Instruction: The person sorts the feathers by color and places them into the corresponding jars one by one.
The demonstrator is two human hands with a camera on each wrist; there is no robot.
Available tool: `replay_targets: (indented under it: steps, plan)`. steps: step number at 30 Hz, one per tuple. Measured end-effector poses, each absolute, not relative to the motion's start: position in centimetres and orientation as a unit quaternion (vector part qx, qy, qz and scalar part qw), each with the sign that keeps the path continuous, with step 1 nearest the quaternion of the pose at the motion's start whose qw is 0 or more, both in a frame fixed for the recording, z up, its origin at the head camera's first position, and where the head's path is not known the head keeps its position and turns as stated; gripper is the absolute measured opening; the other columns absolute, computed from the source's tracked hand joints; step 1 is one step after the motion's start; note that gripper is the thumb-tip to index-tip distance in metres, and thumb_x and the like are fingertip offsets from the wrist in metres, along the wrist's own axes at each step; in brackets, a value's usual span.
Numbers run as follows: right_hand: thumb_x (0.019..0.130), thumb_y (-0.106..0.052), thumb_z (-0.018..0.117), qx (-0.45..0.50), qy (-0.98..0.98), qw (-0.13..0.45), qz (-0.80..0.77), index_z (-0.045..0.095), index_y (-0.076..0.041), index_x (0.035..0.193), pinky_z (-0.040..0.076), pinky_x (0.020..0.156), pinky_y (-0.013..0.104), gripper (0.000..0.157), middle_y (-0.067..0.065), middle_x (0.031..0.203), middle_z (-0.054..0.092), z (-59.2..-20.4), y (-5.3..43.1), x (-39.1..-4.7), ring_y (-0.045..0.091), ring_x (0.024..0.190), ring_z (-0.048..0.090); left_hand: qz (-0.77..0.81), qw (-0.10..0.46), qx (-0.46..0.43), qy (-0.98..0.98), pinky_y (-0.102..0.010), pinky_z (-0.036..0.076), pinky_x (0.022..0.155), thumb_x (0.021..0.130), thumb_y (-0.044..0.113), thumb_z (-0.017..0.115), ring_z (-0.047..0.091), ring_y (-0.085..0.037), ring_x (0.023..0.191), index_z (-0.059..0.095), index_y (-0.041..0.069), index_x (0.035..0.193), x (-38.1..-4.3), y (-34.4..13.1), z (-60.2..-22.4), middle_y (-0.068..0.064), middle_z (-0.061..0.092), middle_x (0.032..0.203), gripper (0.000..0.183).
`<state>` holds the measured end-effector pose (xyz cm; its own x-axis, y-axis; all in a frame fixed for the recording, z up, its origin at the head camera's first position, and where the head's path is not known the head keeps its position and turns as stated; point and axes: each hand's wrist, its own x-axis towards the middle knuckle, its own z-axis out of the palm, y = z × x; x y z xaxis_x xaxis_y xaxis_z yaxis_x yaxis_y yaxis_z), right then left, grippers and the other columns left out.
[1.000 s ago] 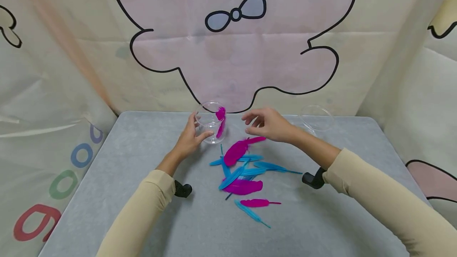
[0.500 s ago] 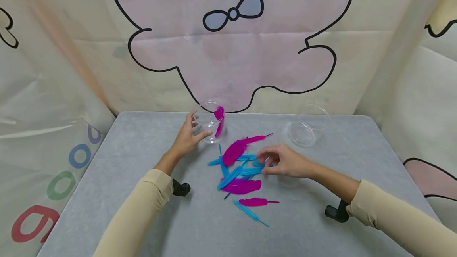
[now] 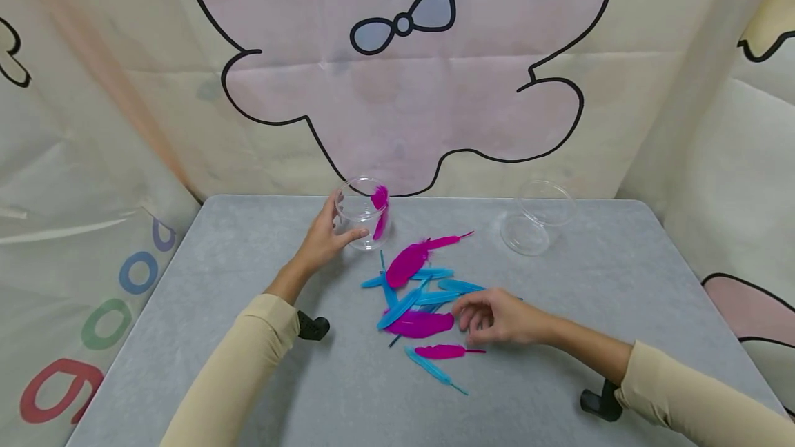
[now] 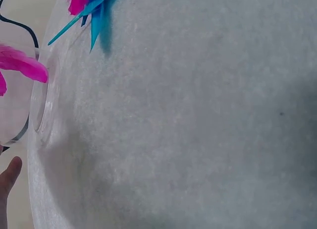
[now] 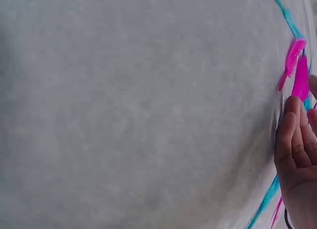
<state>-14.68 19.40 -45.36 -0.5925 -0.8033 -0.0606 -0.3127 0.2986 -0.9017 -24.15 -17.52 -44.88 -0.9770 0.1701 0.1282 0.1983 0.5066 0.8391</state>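
Note:
My left hand (image 3: pixel 318 239) holds a clear plastic cup (image 3: pixel 355 207) near the table's far edge, thumb at the near side and fingers around its left. Inside the cup, against the right wall, stands magenta feather material (image 3: pixel 380 211). My right hand (image 3: pixel 506 319) is over the right side of the feather pile, fingers loosely bent and nothing held. Its fingertips come right at the end of a wide magenta feather (image 3: pixel 422 325). Just below them lies a slim magenta feather (image 3: pixel 439 351). In the right wrist view the fingers (image 5: pixel 286 135) overlap the feathers.
Several blue feathers (image 3: pixel 400 308) lie crossed in mid-table, with a large magenta feather (image 3: pixel 406 266) at the top of the pile. A single blue feather (image 3: pixel 430 367) lies at the near end. Another clear cup (image 3: pixel 524 234) stands at the back right of the grey table (image 3: pixel 609 309).
My right hand has moved from beside the held cup down toward the near right of the feather pile. The left hand keeps its hold on the cup.

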Motion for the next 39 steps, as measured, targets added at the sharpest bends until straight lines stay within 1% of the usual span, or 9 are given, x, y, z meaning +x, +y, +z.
replay_targets:
  steps: [3, 7, 11, 15, 19, 23, 32, 39]
  plan:
    - [0.084, -0.008, 0.079, -0.361, 0.756, 0.282, -0.467, 0.064, 0.002, 0.119, 0.059, 0.069, 0.029, 0.039, 0.015, 0.094, 0.069, -45.77, 19.65, -14.41, 0.017, 0.081, 0.068, -0.496, 0.005, -0.114, -0.861, -0.058, 0.031, 0.112, 0.088, 0.029, 0.078, 0.030, -0.038, 0.145, 0.014, 0.015, 0.159, -24.18, -17.54, -44.84, -0.017, 0.027, 0.161, 0.096]
    - [0.084, -0.011, 0.080, -0.360, 0.757, 0.291, -0.461, 0.066, -0.002, 0.117, 0.057, 0.066, 0.026, 0.037, 0.012, 0.091, 0.069, -46.12, 19.86, -14.07, 0.015, 0.076, 0.066, -0.502, -0.003, -0.113, -0.857, -0.060, 0.034, 0.109, 0.089, 0.027, 0.077, 0.029, -0.039, 0.146, 0.014, 0.017, 0.159, -24.18, -17.56, -44.80, -0.016, 0.028, 0.160, 0.095]
    - [0.083, -0.015, 0.082, -0.376, 0.765, 0.274, -0.445, 0.067, -0.007, 0.113, 0.055, 0.062, 0.024, 0.035, 0.006, 0.089, 0.069, -46.29, 19.97, -13.91, 0.013, 0.073, 0.064, -0.506, -0.003, -0.116, -0.855, -0.061, 0.036, 0.107, 0.089, 0.027, 0.077, 0.031, -0.037, 0.145, 0.014, 0.018, 0.159, -24.21, -17.53, -44.86, -0.014, 0.029, 0.160, 0.095]
    - [0.083, -0.015, 0.082, -0.409, 0.770, 0.249, -0.423, 0.068, -0.009, 0.111, 0.055, 0.062, 0.024, 0.032, 0.001, 0.087, 0.068, -46.35, 19.94, -13.85, 0.015, 0.074, 0.065, -0.508, -0.003, -0.115, -0.854, -0.061, 0.037, 0.107, 0.089, 0.027, 0.077, 0.031, -0.036, 0.145, 0.014, 0.018, 0.159, -24.18, -17.49, -44.94, -0.013, 0.030, 0.160, 0.095]
    - [0.084, -0.014, 0.081, -0.425, 0.773, 0.238, -0.407, 0.068, -0.010, 0.110, 0.056, 0.062, 0.024, 0.029, -0.001, 0.088, 0.068, -46.35, 19.86, -13.82, 0.014, 0.075, 0.065, -0.507, -0.004, -0.110, -0.855, -0.060, 0.037, 0.107, 0.088, 0.029, 0.077, 0.031, -0.035, 0.146, 0.014, 0.018, 0.159, -24.14, -17.49, -45.02, -0.011, 0.030, 0.160, 0.095]
    - [0.084, -0.013, 0.080, -0.425, 0.774, 0.239, -0.403, 0.068, -0.009, 0.110, 0.056, 0.063, 0.024, 0.029, -0.002, 0.088, 0.067, -46.39, 19.84, -13.86, 0.012, 0.075, 0.064, -0.507, -0.003, -0.107, -0.855, -0.060, 0.037, 0.108, 0.088, 0.031, 0.078, 0.031, -0.035, 0.145, 0.014, 0.019, 0.159, -24.10, -17.47, -45.09, -0.013, 0.030, 0.160, 0.096]
    - [0.085, -0.013, 0.080, -0.413, 0.779, 0.250, -0.400, 0.068, -0.010, 0.110, 0.056, 0.065, 0.024, 0.028, -0.004, 0.088, 0.067, -46.28, 19.73, -13.96, 0.006, 0.076, 0.063, -0.503, 0.000, -0.101, -0.858, -0.058, 0.038, 0.107, 0.089, 0.028, 0.077, 0.031, -0.035, 0.145, 0.014, 0.017, 0.159, -23.92, -17.34, -44.96, -0.014, 0.029, 0.160, 0.095]
    - [0.085, -0.012, 0.079, -0.415, 0.783, 0.265, -0.379, 0.068, -0.011, 0.106, 0.056, 0.067, 0.024, 0.023, -0.005, 0.088, 0.066, -45.81, 19.38, -14.11, 0.003, 0.075, 0.062, -0.503, -0.004, -0.099, -0.859, -0.059, 0.036, 0.108, 0.090, 0.026, 0.077, 0.029, -0.035, 0.146, 0.011, 0.017, 0.160, -23.83, -17.28, -44.87, -0.014, 0.027, 0.161, 0.096]
